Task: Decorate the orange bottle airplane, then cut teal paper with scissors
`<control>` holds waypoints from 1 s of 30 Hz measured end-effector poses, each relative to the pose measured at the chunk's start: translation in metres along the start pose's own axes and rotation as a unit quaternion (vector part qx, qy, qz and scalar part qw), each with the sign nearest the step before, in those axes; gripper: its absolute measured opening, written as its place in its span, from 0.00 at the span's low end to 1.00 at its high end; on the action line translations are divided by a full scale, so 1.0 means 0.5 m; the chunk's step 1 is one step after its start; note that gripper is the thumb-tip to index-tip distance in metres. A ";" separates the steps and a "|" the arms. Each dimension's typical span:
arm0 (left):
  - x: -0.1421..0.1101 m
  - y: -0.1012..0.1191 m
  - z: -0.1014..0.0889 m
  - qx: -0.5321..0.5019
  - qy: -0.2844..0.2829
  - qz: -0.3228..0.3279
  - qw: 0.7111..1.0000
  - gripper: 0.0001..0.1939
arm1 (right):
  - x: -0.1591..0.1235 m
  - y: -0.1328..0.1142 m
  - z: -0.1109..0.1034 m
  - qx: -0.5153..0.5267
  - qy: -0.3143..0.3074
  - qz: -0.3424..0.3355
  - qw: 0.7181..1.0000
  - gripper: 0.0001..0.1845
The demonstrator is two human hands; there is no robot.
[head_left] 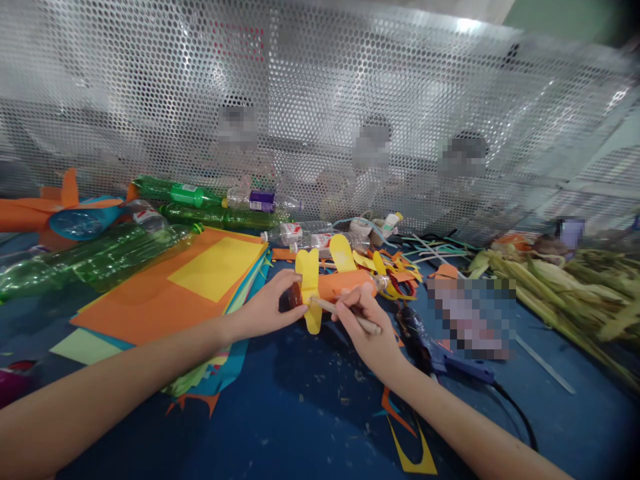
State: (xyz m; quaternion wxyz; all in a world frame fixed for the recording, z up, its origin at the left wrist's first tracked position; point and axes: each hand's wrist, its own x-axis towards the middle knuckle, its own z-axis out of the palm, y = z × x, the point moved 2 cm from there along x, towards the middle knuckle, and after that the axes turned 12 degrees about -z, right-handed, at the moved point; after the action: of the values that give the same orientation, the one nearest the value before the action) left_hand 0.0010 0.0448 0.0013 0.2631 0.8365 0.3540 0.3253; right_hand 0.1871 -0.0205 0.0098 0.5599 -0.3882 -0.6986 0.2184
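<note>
A small plastic bottle wrapped in orange paper (345, 283) lies on the blue table, its neck toward the right. Yellow paper pieces with rounded ends stick out from it: a yellow paper strip (313, 320) crosses its left end, and a yellow paper wing (342, 253) stands up behind. My left hand (280, 300) is closed around the bottle's dark brown left end, thumb by the yellow strip. Pinched in my right hand (367, 320) is a pale beige pen-like stick (369, 326), its tip at the yellow strip. Whether it touches the paper I cannot tell.
Coloured paper sheets (150, 300) are stacked at left, near green plastic bottles (125, 257). A blue glue gun (463, 367) with a black cord lies right, beside corn husks (560, 287). Yellow and orange scraps (423, 460) lie in front. A perforated metal screen (310, 100) stands behind.
</note>
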 end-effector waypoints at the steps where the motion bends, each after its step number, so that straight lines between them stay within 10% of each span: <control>1: 0.000 0.000 0.000 0.001 0.000 -0.001 1.000 0.17 | 0.000 -0.001 0.000 -0.004 -0.005 -0.001 1.000 0.09; 30: -0.001 -0.003 -0.001 0.008 -0.001 -0.013 1.000 0.18 | 0.009 -0.007 -0.003 -0.004 0.032 -0.007 0.999 0.11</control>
State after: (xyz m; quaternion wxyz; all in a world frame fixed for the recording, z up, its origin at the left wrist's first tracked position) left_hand -0.0004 0.0453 0.0007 0.2609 0.8343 0.3668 0.3184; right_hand 0.1874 -0.0192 0.0155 0.5820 -0.3927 -0.6836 0.1993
